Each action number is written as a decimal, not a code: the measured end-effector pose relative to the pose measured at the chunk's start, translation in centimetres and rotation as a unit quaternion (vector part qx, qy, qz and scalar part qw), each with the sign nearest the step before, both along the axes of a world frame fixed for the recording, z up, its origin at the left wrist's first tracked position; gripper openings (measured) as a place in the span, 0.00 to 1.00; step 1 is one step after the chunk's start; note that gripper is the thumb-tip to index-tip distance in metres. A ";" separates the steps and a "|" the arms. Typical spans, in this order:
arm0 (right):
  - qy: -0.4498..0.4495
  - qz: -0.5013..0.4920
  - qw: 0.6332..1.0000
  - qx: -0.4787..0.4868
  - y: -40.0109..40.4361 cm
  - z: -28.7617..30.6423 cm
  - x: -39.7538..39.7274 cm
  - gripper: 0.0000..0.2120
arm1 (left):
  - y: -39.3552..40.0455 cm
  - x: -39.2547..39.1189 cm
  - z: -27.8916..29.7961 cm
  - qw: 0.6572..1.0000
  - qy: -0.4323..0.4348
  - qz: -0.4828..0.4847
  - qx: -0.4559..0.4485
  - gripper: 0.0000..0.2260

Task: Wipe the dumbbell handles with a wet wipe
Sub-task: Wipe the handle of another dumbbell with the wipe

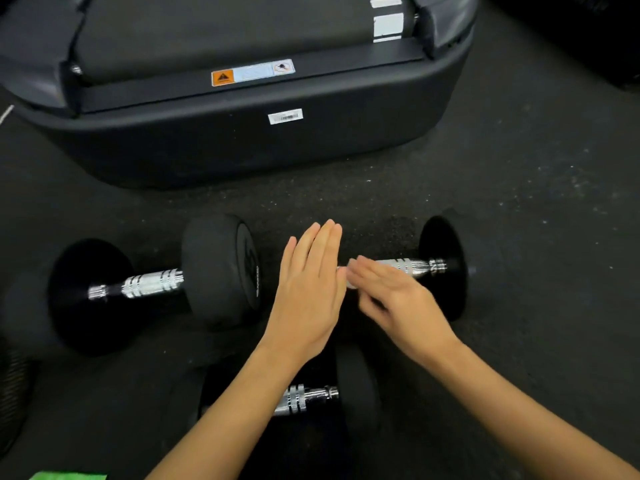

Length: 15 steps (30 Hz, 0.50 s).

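Note:
Three black dumbbells with chrome handles lie on the dark floor. The left dumbbell's handle (pixel 149 285) is bare. My left hand (pixel 308 296) is held flat on edge, fingers straight and together, over the inner end of the right dumbbell's handle (pixel 405 266). My right hand (pixel 398 299) is blurred, its fingers stretched over that handle toward my left palm. A small whitish patch (pixel 350 284) shows at its fingertips; I cannot tell whether it is a wipe or the chrome. The near dumbbell's handle (pixel 301 398) is partly hidden under my left forearm.
The black rear end of a treadmill (pixel 242 147) stands just beyond the dumbbells. A green object (pixel 69 475) peeks in at the bottom left edge. A dark ribbed object (pixel 14 386) sits at the left edge. Speckled rubber floor (pixel 536 188) lies to the right.

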State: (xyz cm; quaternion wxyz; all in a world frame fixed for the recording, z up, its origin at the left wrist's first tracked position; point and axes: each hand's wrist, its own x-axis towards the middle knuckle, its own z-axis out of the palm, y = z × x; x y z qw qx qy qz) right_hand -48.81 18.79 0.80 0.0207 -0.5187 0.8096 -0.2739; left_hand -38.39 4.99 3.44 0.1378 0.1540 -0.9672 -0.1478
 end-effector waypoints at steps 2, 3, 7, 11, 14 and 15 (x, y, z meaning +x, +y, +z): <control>-0.024 -0.055 0.998 0.000 -0.7 0.5 -0.7 0.17 | -0.1 0.0 0.0 1.000 0.003 0.001 0.005 0.25; -0.030 -0.071 0.997 -0.002 -1.6 0.5 -0.5 0.16 | -0.1 0.0 0.0 1.000 0.005 0.002 0.008 0.25; -0.009 -0.037 0.999 -0.002 -1.8 -0.2 1.4 0.18 | 0.0 0.1 0.0 1.000 0.001 0.001 -0.008 0.24; -0.060 -0.093 0.994 -0.014 -2.1 0.8 -0.5 0.12 | 0.0 0.2 -0.1 1.000 -0.005 0.004 -0.018 0.24; -0.056 -0.060 0.997 -0.001 -3.5 0.7 1.0 0.13 | -0.1 0.2 -0.1 1.000 -0.008 0.002 -0.021 0.24; -0.052 -0.043 0.998 -0.004 -2.8 0.6 1.3 0.15 | -0.1 0.2 -0.1 1.000 -0.011 -0.002 -0.019 0.24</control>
